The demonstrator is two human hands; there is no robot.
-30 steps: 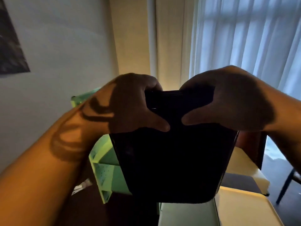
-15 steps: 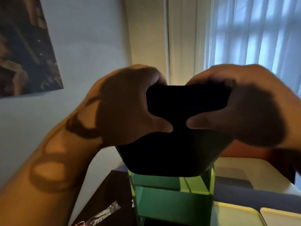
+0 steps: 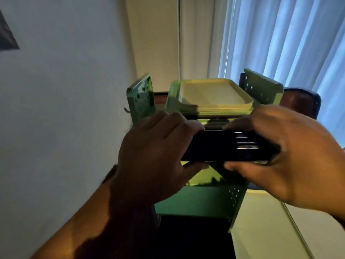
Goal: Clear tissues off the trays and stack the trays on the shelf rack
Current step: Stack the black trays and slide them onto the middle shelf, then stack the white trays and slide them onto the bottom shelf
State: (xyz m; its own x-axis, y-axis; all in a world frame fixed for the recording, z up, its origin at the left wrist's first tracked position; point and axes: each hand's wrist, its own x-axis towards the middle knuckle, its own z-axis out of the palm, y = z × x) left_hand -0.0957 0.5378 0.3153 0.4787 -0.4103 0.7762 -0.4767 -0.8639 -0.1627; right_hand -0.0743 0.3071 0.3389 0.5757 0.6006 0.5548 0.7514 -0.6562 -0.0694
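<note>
White wall and pale curtains behind; left hand [image 3: 156, 146] and right hand [image 3: 283, 156] clamp a stack of dark trays [image 3: 224, 146] edge-on, level before the green shelf rack [image 3: 261, 88], whose top shelf carries cream trays [image 3: 212, 94].
</note>
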